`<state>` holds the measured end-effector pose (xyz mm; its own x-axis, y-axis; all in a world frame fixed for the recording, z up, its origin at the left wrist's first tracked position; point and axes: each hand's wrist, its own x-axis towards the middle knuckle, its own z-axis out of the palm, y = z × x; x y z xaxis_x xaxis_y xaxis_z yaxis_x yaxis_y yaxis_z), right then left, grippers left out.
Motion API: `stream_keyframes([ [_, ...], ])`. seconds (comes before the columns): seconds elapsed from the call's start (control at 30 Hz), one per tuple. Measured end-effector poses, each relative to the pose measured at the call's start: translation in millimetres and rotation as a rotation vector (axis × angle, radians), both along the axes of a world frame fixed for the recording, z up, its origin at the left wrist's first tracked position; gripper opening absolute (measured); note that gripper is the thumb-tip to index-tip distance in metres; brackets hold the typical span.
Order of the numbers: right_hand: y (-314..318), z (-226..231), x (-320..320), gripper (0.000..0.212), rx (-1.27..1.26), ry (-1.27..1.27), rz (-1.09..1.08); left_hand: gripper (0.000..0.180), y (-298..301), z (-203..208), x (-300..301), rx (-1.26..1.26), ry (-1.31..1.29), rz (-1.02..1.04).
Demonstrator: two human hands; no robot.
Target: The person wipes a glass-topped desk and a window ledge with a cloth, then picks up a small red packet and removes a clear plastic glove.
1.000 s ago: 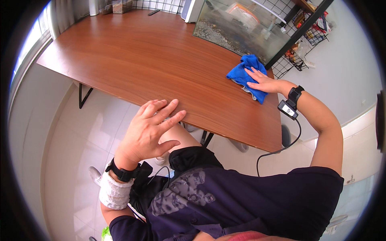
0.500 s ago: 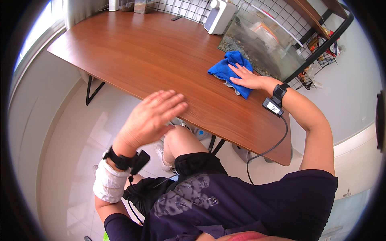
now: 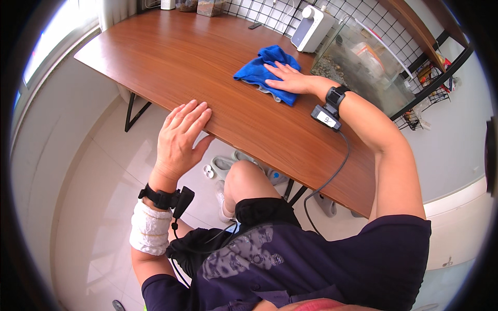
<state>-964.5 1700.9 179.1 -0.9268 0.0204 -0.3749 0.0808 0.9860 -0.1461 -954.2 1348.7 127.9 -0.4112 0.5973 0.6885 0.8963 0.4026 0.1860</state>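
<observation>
A crumpled blue cloth (image 3: 251,72) lies on the brown wooden table (image 3: 155,57), right of the middle. Flat on the cloth's right part rests my right hand (image 3: 294,82), its fingers stretched out and pressing down without gripping. At the table's near edge, my left hand (image 3: 179,136) has its straight fingertips on the top and its thumb held apart. Nothing is in that hand. Part of the cloth is hidden under my right palm.
A glass tank (image 3: 358,72) with gravel stands at the back right, beside a white appliance (image 3: 313,29). Clear containers (image 3: 210,7) and a small dark object (image 3: 254,26) sit at the far edge. A cable (image 3: 336,171) trails from my right wrist over the table's near edge.
My right hand and the blue cloth have slid left and away across the table. My left hand has come down onto the near edge. The whole view has shifted somewhat.
</observation>
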Motion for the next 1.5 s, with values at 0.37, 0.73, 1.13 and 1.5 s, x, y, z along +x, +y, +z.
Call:
stream_keyframes([
  [0.37, -63.0, -3.8, -34.4, 0.082, -0.04, 0.154, 0.187, 0.055, 8.1, 3.6, 9.1, -0.009, -0.034, -0.018],
  [0.73, -29.4, 0.2, 108.9, 0.064, -0.07, 0.271, 0.297, 0.052, 1.4, 3.5, 2.1, -0.107, 0.055, -0.09],
  [1.13, 11.2, 0.8, 288.3, 0.059, 0.006, 0.291, -0.156, 0.049, 47.3, 87.7, -28.8, -0.567, -0.208, -0.268],
  [1.5, 9.3, -17.7, 326.0, 0.056, 0.068, 0.281, -0.324, 0.058, 18.7, 5.4, -72.6, -0.591, -0.164, 0.093],
])
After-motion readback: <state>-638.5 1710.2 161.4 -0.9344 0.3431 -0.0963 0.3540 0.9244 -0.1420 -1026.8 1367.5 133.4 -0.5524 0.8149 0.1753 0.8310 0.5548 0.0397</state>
